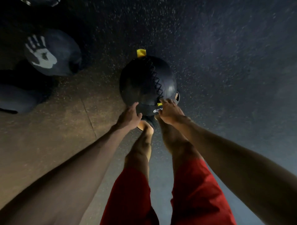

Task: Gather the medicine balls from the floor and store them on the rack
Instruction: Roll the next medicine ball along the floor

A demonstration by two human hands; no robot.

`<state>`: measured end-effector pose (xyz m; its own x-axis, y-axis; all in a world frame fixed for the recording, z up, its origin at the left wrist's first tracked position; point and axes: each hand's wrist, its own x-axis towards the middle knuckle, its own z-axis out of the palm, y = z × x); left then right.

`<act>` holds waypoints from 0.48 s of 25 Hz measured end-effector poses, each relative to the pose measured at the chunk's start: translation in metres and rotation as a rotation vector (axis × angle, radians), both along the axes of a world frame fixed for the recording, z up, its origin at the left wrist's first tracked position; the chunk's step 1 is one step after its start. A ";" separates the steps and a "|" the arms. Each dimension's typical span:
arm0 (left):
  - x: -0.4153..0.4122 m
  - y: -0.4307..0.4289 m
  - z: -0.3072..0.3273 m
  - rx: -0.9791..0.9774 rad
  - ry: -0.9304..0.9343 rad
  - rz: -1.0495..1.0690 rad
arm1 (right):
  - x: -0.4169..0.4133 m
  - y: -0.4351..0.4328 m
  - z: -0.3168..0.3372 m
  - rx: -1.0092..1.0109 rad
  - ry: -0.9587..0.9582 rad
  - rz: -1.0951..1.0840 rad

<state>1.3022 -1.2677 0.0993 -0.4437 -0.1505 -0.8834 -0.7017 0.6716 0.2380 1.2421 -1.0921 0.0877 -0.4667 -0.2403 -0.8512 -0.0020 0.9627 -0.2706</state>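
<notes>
A black medicine ball (144,83) with a laced seam, yellow tabs and a white "6K" marking lies on the dark speckled floor just in front of my feet. My left hand (130,116) rests against its near left side with fingers spread. My right hand (168,110) touches its near right side by a small yellow tab, fingers spread too. Neither hand has closed around the ball. A second black ball (53,53) with a white handprint sits at the far left. Part of a third dark ball (17,99) shows at the left edge.
My legs in red shorts (196,192) stand directly behind the ball, feet partly under it. A floor-mat seam (88,115) runs diagonally at the left. Another dark rounded object (43,1) peeks in at the top left corner. No rack is in view.
</notes>
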 end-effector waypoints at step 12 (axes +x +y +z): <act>0.014 0.019 -0.116 -0.028 0.141 0.032 | 0.009 -0.019 -0.113 0.020 0.294 0.034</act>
<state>1.3158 -1.2484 -0.0168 -0.5576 -0.1901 -0.8081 -0.6837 0.6572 0.3172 1.2514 -1.1116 -0.0253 -0.6860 -0.2444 -0.6854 -0.1102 0.9659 -0.2342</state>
